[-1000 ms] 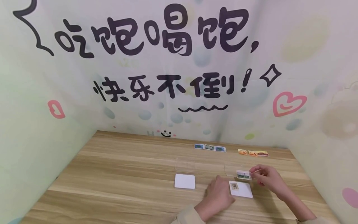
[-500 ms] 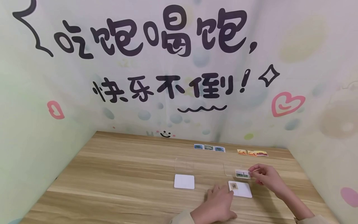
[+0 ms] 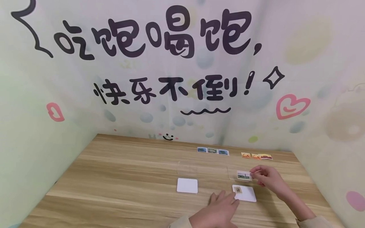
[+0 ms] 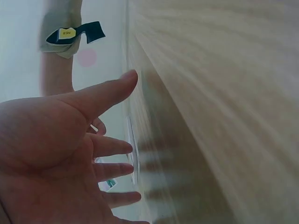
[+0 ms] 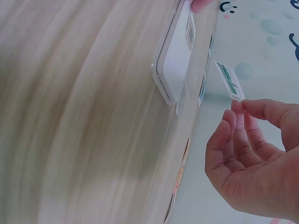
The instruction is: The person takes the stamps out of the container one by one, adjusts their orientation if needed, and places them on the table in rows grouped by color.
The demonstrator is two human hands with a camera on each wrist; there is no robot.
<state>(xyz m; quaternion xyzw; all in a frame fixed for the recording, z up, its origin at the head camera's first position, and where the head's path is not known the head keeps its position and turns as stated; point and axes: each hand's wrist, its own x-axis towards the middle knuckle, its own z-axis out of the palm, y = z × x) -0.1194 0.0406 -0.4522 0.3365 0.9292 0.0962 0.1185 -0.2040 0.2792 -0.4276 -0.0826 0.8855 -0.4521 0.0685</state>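
Observation:
A landscape stamp [image 3: 244, 175] is pinched at its right edge between the thumb and fingers of my right hand [image 3: 268, 180]. In the right wrist view the stamp [image 5: 229, 80] is raised off the table. Just in front of it lies a white card [image 3: 248, 194] in a clear case, with a small brown stamp [image 3: 237, 190] at its upper left corner. My left hand [image 3: 216, 209] reaches to that card's left edge, its fingertips by the brown stamp; whether they touch it I cannot tell. The left wrist view shows this left hand [image 4: 60, 149] with straight, spread fingers.
A second white card [image 3: 187, 185] lies to the left. Behind the cards are two clear plastic covers, one at left [image 3: 187, 168] and one at right [image 3: 231, 173]. Blue stamps [image 3: 213, 151] and orange stamps [image 3: 246, 155] line the back of the wooden table [image 3: 114, 186], near the printed backdrop [image 3: 137, 120].
My left hand has drawn a little toward me, its fingers stretching out toward the brown stamp. The right hand, with the landscape stamp, has shifted slightly left.

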